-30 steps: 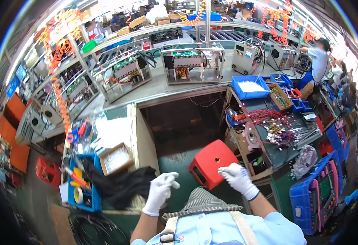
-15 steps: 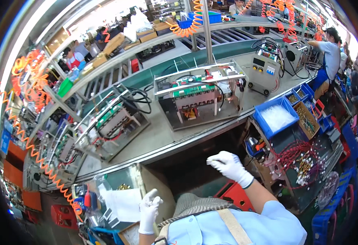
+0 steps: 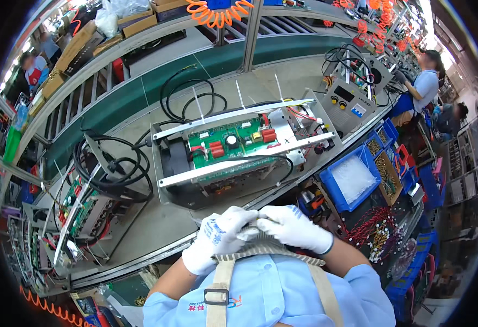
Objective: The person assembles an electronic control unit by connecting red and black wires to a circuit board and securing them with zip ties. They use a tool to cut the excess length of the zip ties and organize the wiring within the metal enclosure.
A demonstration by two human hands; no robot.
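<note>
My left hand [image 3: 220, 240] and my right hand [image 3: 298, 228], both in white gloves, meet in front of my chest, just above the striped apron [image 3: 260, 249]. Their fingers are closed and pinched together; whatever is between them is too small or hidden to make out. Just beyond them on the bench stands an open metal chassis [image 3: 244, 162]. A green circuit board [image 3: 233, 136] with red and black parts shows inside it. White cable ties [image 3: 241, 94] stick up from its upper rail. Neither hand touches the chassis.
On the left is another open chassis with a coiled black cable [image 3: 120, 169]. A grey unit with knobs [image 3: 348, 103] stands to the right. Blue bin of white pieces [image 3: 353, 177], carton of screws [image 3: 387, 177] and red wires [image 3: 367, 226] lie right. A person [image 3: 424, 82] works farther off.
My hands have come together from well apart, the left moving right and up, the right moving slightly left. My view has shifted, so the middle chassis appears nearer.
</note>
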